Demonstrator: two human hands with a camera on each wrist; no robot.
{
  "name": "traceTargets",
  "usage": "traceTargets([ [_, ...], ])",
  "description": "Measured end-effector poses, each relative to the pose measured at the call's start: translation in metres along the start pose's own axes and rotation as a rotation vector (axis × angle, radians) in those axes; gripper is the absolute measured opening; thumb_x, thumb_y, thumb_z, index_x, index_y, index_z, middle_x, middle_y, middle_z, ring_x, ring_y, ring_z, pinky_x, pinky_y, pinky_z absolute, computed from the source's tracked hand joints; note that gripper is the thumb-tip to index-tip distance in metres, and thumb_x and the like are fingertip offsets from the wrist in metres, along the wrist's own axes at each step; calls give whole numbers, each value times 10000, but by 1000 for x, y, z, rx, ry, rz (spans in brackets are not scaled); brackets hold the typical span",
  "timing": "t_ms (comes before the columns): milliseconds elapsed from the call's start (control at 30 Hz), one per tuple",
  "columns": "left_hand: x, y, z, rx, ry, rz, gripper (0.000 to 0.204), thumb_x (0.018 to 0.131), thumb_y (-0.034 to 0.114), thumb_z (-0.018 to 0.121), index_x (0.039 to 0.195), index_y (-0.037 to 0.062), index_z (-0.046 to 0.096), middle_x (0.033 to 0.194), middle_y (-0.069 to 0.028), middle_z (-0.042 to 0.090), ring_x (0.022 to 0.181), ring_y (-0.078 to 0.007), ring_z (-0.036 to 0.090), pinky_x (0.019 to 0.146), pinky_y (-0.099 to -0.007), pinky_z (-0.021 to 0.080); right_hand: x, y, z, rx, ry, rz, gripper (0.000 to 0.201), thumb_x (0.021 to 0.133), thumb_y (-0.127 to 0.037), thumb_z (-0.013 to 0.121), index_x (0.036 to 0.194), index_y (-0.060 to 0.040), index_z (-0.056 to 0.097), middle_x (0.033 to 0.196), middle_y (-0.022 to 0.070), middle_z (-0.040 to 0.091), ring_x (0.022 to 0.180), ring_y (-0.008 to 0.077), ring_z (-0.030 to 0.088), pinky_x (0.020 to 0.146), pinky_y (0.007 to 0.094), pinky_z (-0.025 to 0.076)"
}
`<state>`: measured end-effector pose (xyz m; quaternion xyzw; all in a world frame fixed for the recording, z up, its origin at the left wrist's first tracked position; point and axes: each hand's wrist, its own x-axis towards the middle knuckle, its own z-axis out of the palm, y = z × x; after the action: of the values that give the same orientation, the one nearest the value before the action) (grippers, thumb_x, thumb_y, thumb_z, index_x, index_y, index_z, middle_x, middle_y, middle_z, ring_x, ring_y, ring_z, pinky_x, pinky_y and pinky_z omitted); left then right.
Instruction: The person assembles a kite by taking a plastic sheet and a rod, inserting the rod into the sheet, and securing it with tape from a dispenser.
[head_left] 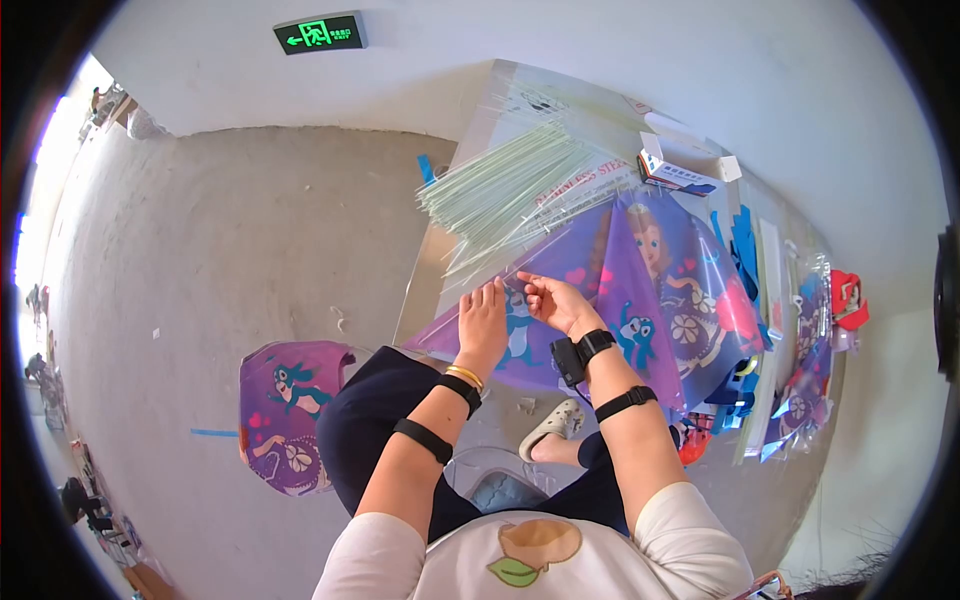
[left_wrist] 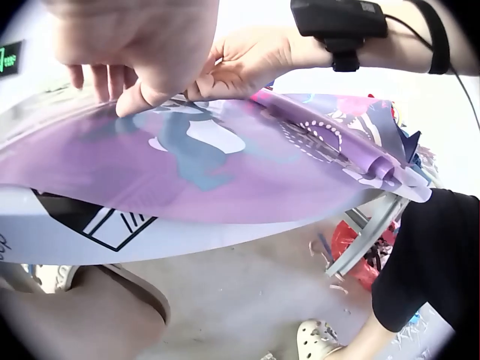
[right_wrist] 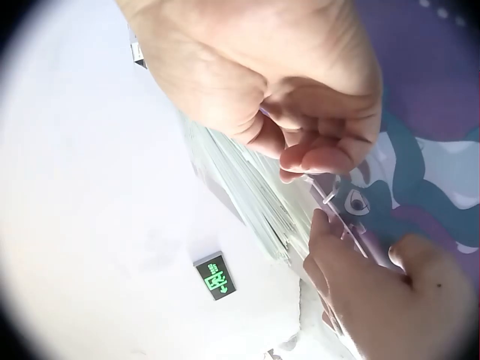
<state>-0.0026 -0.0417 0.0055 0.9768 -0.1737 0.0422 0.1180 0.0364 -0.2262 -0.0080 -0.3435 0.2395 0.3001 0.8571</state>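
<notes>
A purple kite sail [head_left: 620, 290] printed with blue animal figures and hearts lies over the table's near side. My left hand [head_left: 483, 325] grips its upper edge, thumb on the printed face and fingers behind, as the right wrist view shows. Along that edge runs a thin pale rod [right_wrist: 352, 234], with a small clear loop [right_wrist: 331, 190] beside it. My right hand [right_wrist: 300, 97], fingers curled, pinches the rod's end just beyond the loop. In the left wrist view the left hand [left_wrist: 139, 45] partly covers the right fingers.
A fanned bundle of thin pale rods [head_left: 510, 185] lies on the table behind the sail. An opened white box [head_left: 685, 165] stands at the back right, near blue strips [head_left: 743, 245]. Another purple printed sheet [head_left: 290, 415] is on the floor at left.
</notes>
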Motion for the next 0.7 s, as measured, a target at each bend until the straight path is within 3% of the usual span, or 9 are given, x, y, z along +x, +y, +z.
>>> traceTargets([
  [233,13,2,-1,86,0,14,604,814,120,580,1397,46,440,1084,-55,531,1032,-211,513,900,-375,369,5,1,-6,30,-11,18,275,983,-122,460,1196,-20,601,784,-2,605,651,108,546,595,236,485],
  [700,29,3,8,203,-18,78,543,857,137,535,1398,153,489,1089,-53,528,1041,-214,513,912,-387,360,0,4,-2,44,-11,-13,301,976,-136,477,1236,-23,579,812,15,635,685,127,578,620,261,493],
])
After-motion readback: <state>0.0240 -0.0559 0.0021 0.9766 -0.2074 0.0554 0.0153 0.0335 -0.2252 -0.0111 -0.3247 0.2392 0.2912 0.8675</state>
